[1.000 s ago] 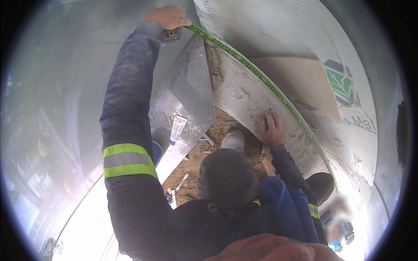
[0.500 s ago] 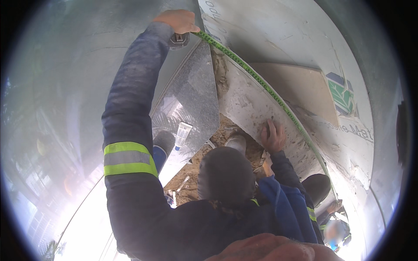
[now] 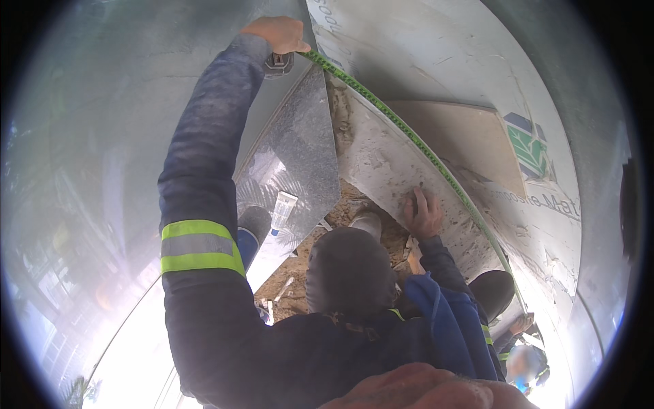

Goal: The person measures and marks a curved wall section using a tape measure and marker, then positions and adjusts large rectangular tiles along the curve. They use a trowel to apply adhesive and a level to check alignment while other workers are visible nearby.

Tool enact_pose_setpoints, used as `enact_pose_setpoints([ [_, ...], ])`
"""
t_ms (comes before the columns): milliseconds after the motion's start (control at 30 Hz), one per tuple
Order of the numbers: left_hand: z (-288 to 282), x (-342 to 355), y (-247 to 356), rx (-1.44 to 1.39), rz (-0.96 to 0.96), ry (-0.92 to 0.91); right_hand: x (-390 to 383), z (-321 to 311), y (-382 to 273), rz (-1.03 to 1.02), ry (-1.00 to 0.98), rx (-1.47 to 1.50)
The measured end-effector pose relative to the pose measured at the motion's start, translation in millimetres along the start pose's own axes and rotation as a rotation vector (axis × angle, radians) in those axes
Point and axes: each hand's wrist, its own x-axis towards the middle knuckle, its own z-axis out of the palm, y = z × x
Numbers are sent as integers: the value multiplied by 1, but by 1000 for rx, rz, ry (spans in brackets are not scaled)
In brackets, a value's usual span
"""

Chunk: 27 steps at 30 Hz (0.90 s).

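My left hand (image 3: pixel 281 34) reaches far ahead, closed on one end of a green tape measure blade (image 3: pixel 409 133). Just below that hand sits a dark octagonal piece (image 3: pixel 278 65); whether the hand holds it I cannot tell. The blade runs in a long curve down to the right, along the edge of a dirty pale slab (image 3: pixel 381 150). My right hand (image 3: pixel 424 213) rests on this slab, fingers stretched out and apart, holding nothing. At the blade's far right end is a co-worker's hand (image 3: pixel 522 323), small and partly hidden.
A white printed panel (image 3: pixel 436 41) rises beyond the blade, with a beige board (image 3: pixel 449 133) beside it. Left of the slab lie a grey speckled sheet (image 3: pixel 293 136), a white tube (image 3: pixel 283 211) and brown soil (image 3: pixel 293 273). A co-worker (image 3: pixel 524 361) crouches at lower right.
The whole view has shifted slightly. My left hand keeps its grip on the tape measure, and my right hand stays on the slab.
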Motion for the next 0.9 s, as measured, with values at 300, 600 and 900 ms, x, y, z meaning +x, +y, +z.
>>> enact_pose_setpoints([
  [300,3,5,-1,52,-19,17,0,3,0,13,2,11],
  [600,27,17,-21,17,123,234,-3,-2,1,7,17,-6],
  [900,14,1,-21,36,42,70,5,7,-8,-19,44,2],
])
